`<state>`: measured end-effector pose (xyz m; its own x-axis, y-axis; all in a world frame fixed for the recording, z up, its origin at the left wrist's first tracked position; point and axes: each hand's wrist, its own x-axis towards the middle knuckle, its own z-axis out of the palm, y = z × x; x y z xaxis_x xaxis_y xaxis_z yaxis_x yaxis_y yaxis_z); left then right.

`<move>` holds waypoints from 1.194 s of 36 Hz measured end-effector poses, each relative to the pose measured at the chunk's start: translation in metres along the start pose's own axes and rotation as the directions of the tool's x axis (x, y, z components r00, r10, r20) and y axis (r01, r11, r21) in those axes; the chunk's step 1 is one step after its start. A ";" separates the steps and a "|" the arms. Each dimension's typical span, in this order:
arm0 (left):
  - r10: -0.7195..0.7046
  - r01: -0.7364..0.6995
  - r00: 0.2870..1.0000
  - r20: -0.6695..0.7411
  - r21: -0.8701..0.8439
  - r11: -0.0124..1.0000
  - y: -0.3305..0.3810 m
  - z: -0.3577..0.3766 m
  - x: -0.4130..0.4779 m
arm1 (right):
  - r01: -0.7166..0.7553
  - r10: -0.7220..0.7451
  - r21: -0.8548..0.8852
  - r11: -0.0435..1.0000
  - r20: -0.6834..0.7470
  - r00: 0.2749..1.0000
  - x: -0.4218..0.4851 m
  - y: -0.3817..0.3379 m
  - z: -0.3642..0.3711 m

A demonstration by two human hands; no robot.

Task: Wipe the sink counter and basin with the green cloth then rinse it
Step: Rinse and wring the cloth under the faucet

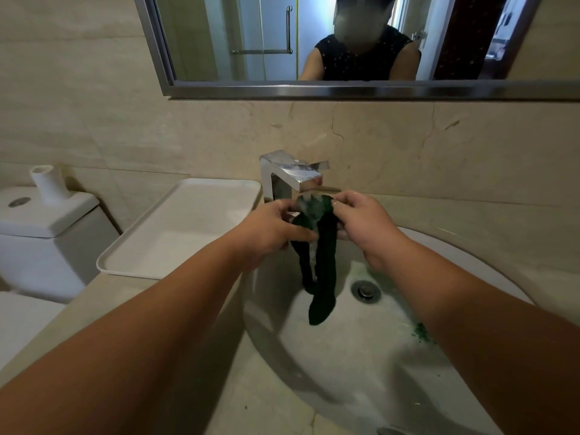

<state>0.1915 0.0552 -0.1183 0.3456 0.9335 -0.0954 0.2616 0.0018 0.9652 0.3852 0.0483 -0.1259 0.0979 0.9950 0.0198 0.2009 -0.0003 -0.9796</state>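
Green cloth (320,271): wet, hanging into basin (345,356) under running faucet (295,175); left hand (270,233) and right hand (367,227) fingers grasping its top.

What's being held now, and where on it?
The green cloth, pinched at its top end by the left-hand grip and right-hand grip under the faucet; the rest hangs over the basin.

The faucet (295,177) stood at the back of the desk (81,315), against the wall. Before it lay the basin (345,365), its drain (365,290) slightly right of the faucet. The cloth (321,271) hung under the faucet's spout, held by the left hand (270,229) and the right hand (367,229) on either side. Left of the faucet a tray (175,237) lay on the desk, a toilet tank (47,227) farther left. A mirror (251,32) hung above.
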 end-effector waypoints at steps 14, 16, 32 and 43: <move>0.019 -0.032 0.997 -0.075 -0.167 0.985 0.008 0.007 0.005 | -0.091 0.075 0.084 0.992 0.184 0.980 -0.008 0.000 0.004; 0.018 -0.031 0.996 -0.083 -0.154 0.988 0.008 0.006 0.005 | -0.066 0.051 0.108 0.992 0.133 0.990 -0.006 0.000 0.004; -0.026 0.026 1.000 0.005 0.022 0.999 0.004 0.006 0.004 | 0.083 -0.082 0.011 0.996 -0.091 0.992 0.008 -0.013 0.001; 0.077 -0.063 0.982 -0.174 0.085 0.994 0.002 0.008 0.008 | 0.009 -0.008 0.011 1.000 -0.036 0.999 0.004 -0.011 -0.002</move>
<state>0.2020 0.0600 -0.1187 0.2029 0.9789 0.0229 0.3146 -0.0873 0.9452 0.3856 0.0525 -0.1141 0.1315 0.9907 0.0353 0.1912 0.0096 -0.9815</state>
